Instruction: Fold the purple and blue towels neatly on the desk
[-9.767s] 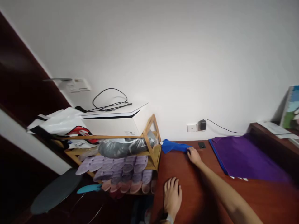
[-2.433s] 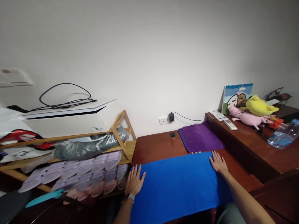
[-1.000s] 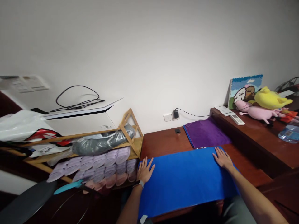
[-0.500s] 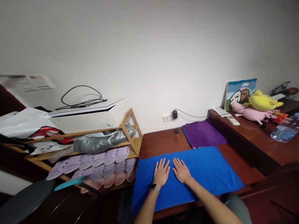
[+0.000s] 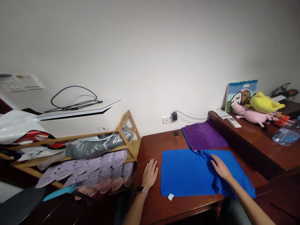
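Observation:
A blue cloth (image 5: 187, 173) lies on the reddish-brown wooden desk (image 5: 153, 142), smooth on its left side and rumpled into folds on its right. A small white tag (image 5: 170, 197) sticks out at its lower left corner. My right hand (image 5: 219, 166) rests on the rumpled part, fingers stretched out over the fabric. To the left of the cloth, apart from it, my left hand (image 5: 149, 175) lies flat on the bare desk with its fingers extended and a watch on the wrist. Behind the blue cloth is a folded purple cloth (image 5: 203, 136), close to its far edge.
A wooden rack (image 5: 134, 150) with several lilac slippers (image 5: 93, 165) and a white box (image 5: 82, 122) stands left. On the raised right-hand desk are plush toys (image 5: 264, 103), a remote (image 5: 233, 122) and a water bottle (image 5: 286, 134). A black charger (image 5: 174, 116) sits in the wall socket.
The blue cloth's left edge has shifted right, baring desk, and folds and the tag now show. My hands have moved apart: the left onto the desk, the right across the cloth.

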The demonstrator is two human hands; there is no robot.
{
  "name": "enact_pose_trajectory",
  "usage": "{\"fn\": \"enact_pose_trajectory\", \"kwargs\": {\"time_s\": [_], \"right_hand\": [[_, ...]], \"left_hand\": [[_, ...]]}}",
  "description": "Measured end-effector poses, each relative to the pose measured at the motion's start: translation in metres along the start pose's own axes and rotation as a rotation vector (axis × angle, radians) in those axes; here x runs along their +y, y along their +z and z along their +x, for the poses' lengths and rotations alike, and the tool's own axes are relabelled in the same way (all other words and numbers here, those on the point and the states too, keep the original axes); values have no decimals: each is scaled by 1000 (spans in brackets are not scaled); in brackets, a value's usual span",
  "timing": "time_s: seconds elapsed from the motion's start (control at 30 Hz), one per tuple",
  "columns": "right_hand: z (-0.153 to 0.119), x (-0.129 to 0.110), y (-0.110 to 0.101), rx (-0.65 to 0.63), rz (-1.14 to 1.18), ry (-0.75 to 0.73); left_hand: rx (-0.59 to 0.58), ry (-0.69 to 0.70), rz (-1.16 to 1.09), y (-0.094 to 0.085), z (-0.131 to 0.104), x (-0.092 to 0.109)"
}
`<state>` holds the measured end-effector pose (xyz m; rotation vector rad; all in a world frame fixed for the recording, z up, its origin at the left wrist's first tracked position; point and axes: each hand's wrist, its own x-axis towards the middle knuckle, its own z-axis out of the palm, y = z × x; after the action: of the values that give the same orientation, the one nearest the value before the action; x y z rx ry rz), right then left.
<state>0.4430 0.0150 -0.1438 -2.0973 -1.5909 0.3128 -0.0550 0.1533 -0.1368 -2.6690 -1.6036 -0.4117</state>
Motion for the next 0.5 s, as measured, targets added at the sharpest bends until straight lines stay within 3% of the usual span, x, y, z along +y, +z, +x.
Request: {"fn": "enact_pose_trajectory", "kwargs": {"time_s": [0.1,0.2,0.27,0.33,0.43,0.5], "right_hand": [[-14,-3,18,-83,-89,8],[-23,-19,28,-137,-71,-47],[-26,-26,26,-163,-3,-70],[-28,-27,24,-175,24,-64],[-33,-21,25,-164,-93,-76],[-38,-19,30,-139,-201,-104]], "left_hand": [[-76,203,-92,0,13,45],[-133,233,-87,-1,6,56],[-125,218,-49,-4,-15,38],[-111,202,-7,-11,-44,5],[-104,161,50,-27,-88,-43],[-113,144,67,-35,-106,-62]]}}
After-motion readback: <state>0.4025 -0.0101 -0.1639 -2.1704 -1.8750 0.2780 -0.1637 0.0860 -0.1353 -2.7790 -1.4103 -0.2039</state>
